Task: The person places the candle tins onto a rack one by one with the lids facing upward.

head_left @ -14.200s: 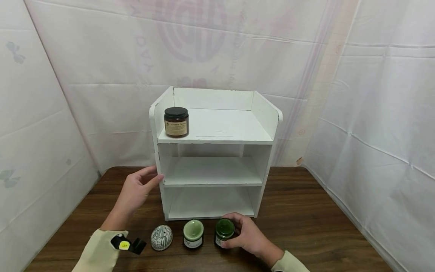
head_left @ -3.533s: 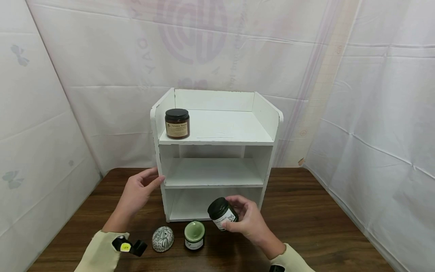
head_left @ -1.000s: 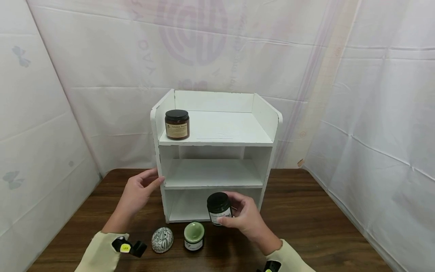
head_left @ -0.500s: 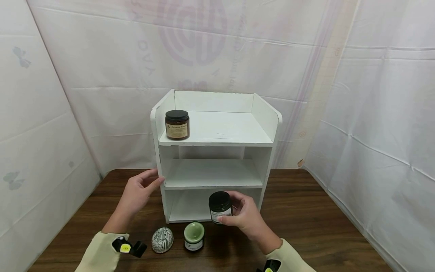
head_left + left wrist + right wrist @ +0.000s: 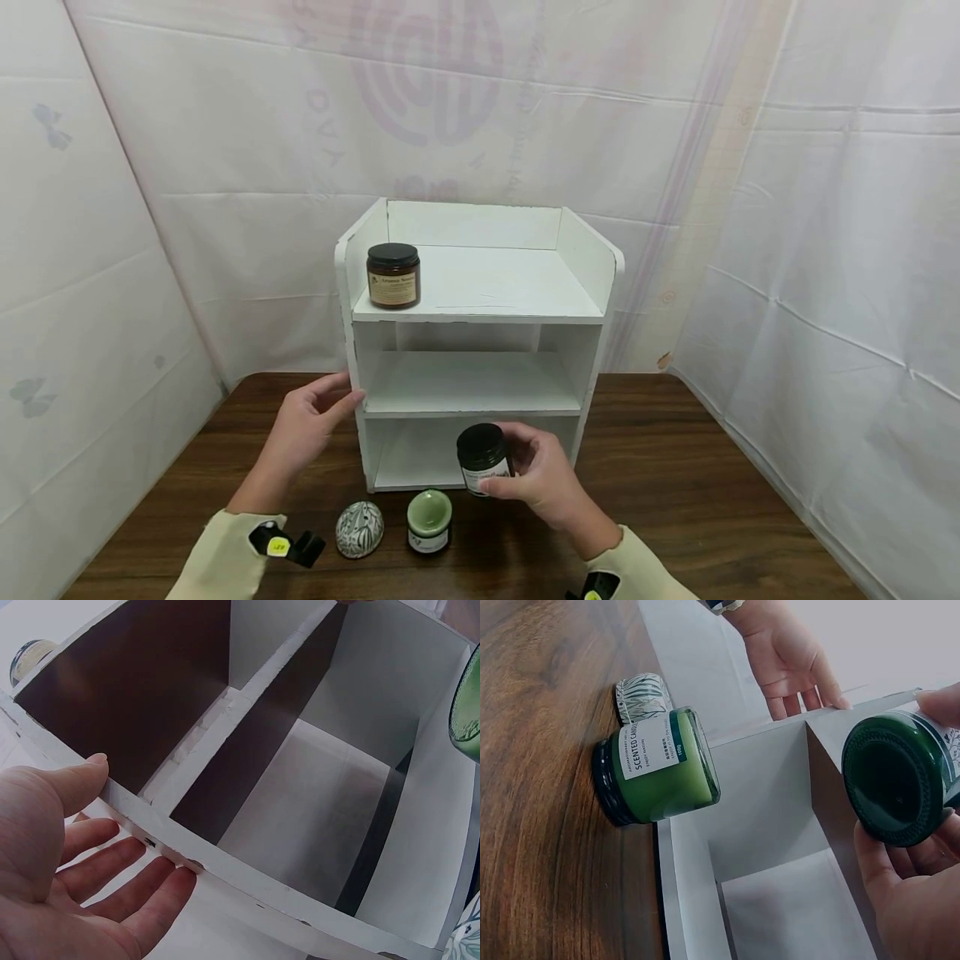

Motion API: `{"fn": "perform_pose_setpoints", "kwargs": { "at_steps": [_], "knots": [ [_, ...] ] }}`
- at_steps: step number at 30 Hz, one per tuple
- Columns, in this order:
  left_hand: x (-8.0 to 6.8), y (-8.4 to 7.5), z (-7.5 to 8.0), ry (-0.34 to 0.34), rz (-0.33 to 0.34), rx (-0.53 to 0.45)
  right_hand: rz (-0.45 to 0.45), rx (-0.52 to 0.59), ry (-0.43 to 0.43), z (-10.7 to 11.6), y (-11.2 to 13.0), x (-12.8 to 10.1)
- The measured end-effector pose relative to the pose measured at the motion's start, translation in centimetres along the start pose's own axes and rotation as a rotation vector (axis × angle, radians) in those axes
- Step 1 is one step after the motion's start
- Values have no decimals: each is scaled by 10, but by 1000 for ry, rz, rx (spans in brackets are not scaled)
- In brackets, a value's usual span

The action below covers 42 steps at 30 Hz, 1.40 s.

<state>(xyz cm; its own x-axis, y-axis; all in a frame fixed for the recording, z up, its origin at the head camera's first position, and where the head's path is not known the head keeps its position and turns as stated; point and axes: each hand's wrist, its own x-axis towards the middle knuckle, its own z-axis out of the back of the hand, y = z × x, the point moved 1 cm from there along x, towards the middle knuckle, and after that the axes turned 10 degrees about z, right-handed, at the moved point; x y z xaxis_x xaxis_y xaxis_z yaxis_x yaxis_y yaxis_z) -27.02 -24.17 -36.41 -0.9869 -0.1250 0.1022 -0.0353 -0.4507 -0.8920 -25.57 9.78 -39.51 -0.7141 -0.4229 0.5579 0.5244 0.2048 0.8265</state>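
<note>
A dark green jar (image 5: 483, 458) was held by the right hand (image 5: 542, 483), thumb and fingers curled round its side, above the table (image 5: 675, 500), just in front of the lowest opening of the white shelf unit (image 5: 480, 333). In the head view the jar's long axis was seen close to upright, slightly tilted, dark lid on top, white label toward the camera. In the right wrist view the jar (image 5: 900, 778) was shown end-on, one round dark end facing the lens, label barely visible at the edge. The left hand (image 5: 303, 429) was laid flat against the unit's left side panel, fingers straight, thumb at the front edge; nothing was gripped. That contact was shown close only in the left wrist view (image 5: 67, 855).

A pale green candle jar (image 5: 428, 521) and a patterned lid (image 5: 358, 528) were on the table nearer, left of the held jar. "Scented candle" on the label was readable only in the right wrist view (image 5: 656, 766). A brown jar (image 5: 393, 275) stood upright at the left of the top shelf.
</note>
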Motion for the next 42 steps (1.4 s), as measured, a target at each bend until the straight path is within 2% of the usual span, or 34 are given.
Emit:
{"fn": "perform_pose_setpoints", "kwargs": {
  "at_steps": [8, 21, 42],
  "knots": [
    [0, -1, -1, 6, 1, -5, 12, -20, -4, 0, 2, 1],
    [-2, -3, 1, 2, -1, 6, 1, 5, -14, -3, 6, 4],
    [-1, 0, 1, -4, -3, 19, -53, 18, -26, -6, 17, 10]
  ]
}}
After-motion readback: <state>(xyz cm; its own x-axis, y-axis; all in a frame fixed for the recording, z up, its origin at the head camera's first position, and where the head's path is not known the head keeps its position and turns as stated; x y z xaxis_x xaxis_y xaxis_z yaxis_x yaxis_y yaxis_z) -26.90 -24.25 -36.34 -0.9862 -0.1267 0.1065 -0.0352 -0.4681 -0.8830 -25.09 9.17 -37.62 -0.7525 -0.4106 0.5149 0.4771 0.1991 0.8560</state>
